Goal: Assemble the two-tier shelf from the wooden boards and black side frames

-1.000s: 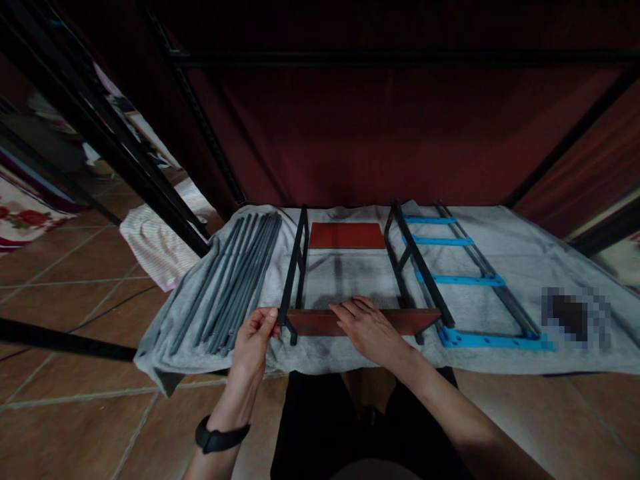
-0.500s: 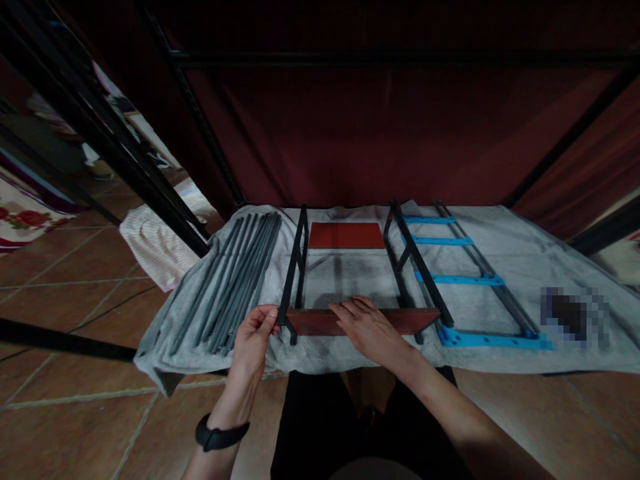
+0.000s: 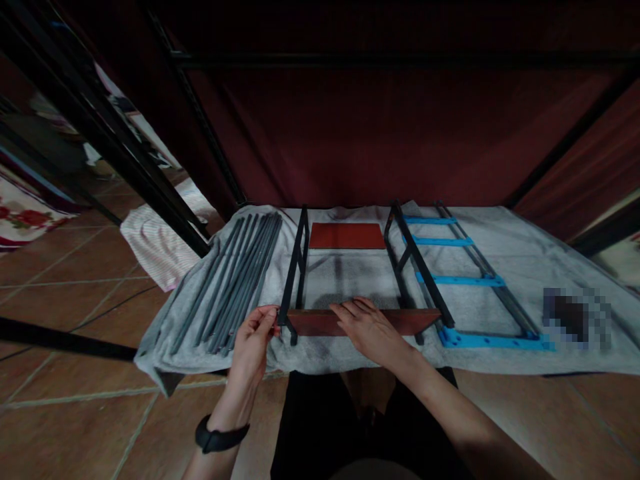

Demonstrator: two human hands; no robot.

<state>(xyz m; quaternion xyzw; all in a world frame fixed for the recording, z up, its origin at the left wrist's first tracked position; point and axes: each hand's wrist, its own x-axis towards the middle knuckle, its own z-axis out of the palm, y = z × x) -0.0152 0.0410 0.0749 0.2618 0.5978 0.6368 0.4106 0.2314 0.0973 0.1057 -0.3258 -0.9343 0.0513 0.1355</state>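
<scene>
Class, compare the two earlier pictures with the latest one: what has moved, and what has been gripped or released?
Nothing visibly moved, and nothing was taken hold of or let go. The left hand stays at the dark frame's near left corner, the right hand on the brown board. The grey tubes and red panel lie as before.

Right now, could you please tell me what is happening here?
A person's right hand lies over the reddish board between two black frames; the left hand pinches beside the near end of the left frame, its hold unclear. Grey rods lie to the left, a red panel behind, blue strips to the right.
</scene>
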